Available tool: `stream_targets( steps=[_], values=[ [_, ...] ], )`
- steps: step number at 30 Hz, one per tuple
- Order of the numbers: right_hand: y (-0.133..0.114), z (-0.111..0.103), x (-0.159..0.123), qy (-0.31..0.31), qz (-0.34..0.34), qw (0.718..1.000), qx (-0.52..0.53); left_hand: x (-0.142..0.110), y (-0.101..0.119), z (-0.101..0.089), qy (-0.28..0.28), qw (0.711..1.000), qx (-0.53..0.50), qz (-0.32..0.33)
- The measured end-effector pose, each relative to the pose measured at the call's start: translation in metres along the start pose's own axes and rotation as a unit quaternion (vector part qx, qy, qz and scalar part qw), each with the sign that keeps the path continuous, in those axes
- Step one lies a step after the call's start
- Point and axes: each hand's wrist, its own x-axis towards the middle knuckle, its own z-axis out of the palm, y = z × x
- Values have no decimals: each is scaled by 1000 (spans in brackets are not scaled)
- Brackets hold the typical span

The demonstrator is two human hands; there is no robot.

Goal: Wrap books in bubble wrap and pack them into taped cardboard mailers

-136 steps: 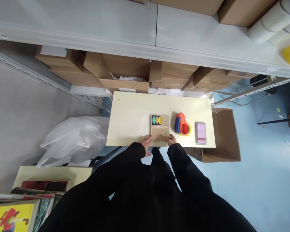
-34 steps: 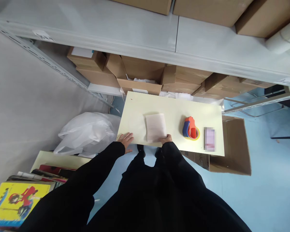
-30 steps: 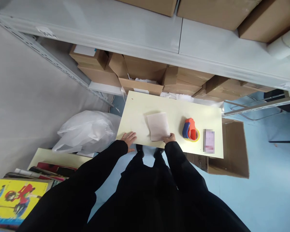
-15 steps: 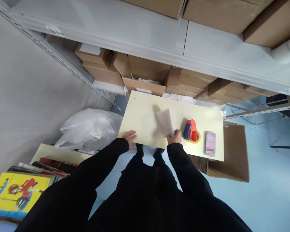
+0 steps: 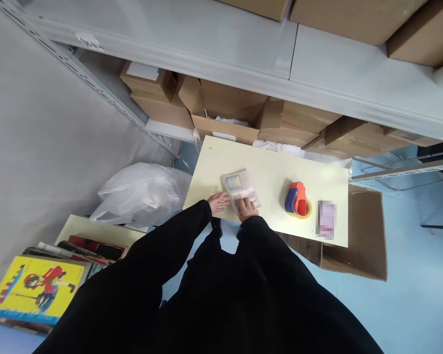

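Note:
A thin, pale packet (image 5: 232, 183), shaped like a small book, lies tilted on the cream tabletop (image 5: 269, 173). A blurred coloured picture shows on its upper face; I cannot make out its exact kind. My right hand (image 5: 247, 209) is closed on the packet's lower part, its fingers curled over the surface. Beside the lower left edge, my left hand (image 5: 219, 202) lies with fingers stretched out and holds nothing. To the right stands a red and blue tape dispenser (image 5: 296, 199) with a yellow-edged roll.
A pixelated pinkish rectangle (image 5: 326, 219) is at the table's right end. Below that end sits an open cardboard box (image 5: 369, 236). White plastic bags (image 5: 143, 194) and a stack of books (image 5: 40, 290) are on the left. Metal shelving (image 5: 192, 54) with cartons spans the far side.
The packet, earlier raised edge-up in my right hand, now lies flatter and further left, its picture showing. My left hand has moved right, close to it. The view has shifted slightly.

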Motion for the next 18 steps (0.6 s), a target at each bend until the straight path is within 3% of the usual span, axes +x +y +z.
stream_targets(
  steps=[8,12,15,18],
  values=[
    [-1,9,-4,-44,-55,997,-14,4,-5,9,42,996,79,-25],
    [20,1,-5,-37,-83,993,72,4,-17,17,123,986,104,-31],
    [48,-8,5,17,34,988,149,0,-28,26,149,982,108,-37],
    [70,-12,16,8,183,959,217,0,-40,37,120,985,119,-35]
  ],
)
